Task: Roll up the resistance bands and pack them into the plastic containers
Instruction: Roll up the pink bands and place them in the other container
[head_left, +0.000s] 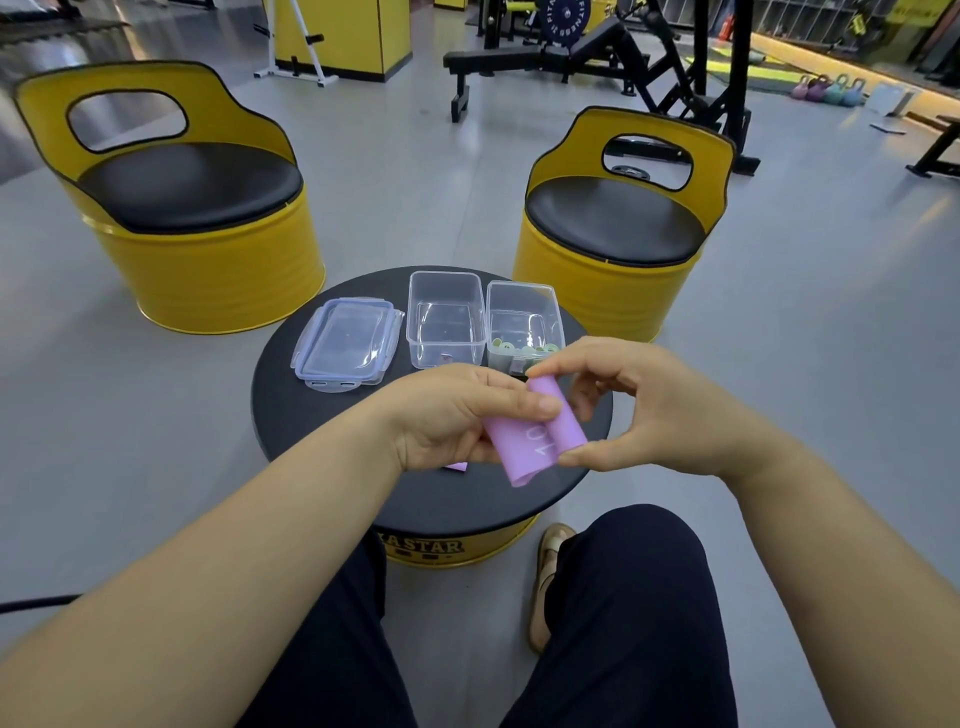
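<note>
White digits "10" are printed on the purple resistance band (535, 441), lying sideways just beside its rolled part. A black strip on the yellow side of the drum table (498, 546) bears yellow capitals ending in "A STAR"; the start cannot be read. The far weight plate (566, 18) shows "FITNESS" round its rim

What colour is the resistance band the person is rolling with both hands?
Light purple, or lilac, with pale printed markings: the resistance band, seen in the head view.
</note>
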